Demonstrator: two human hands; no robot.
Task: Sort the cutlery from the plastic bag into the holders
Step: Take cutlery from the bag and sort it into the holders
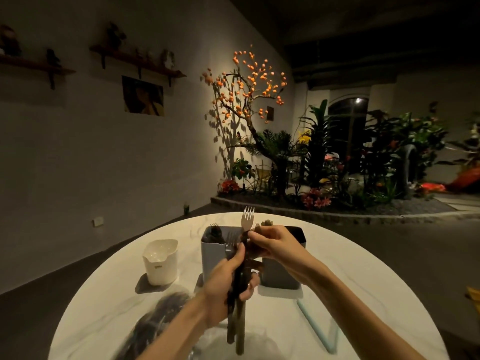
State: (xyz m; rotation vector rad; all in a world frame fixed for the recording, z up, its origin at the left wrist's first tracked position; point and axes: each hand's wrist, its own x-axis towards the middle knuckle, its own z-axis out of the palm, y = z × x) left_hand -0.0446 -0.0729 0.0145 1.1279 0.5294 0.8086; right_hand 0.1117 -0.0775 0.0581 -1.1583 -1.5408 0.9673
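Observation:
My left hand (pixel 225 289) grips a bundle of cutlery (pixel 240 320) held upright above the round white table (pixel 109 294). A silver fork (pixel 247 217) sticks up from the bundle, and my right hand (pixel 272 244) pinches the cutlery just below the fork's head. Behind the hands stand two grey holders: the left one (pixel 211 258) holds dark cutlery, the right one (pixel 280 275) is mostly hidden by my right hand. A white holder (pixel 160 261) stands further left. The clear plastic bag (pixel 161 320) with dark cutlery in it lies at the table's near left.
The table's rim curves around close on all sides, with dark floor beyond. A pale blue strip (pixel 318 326) lies on the table at the near right. A lit tree (pixel 246 100) and a plant bed stand far behind the table.

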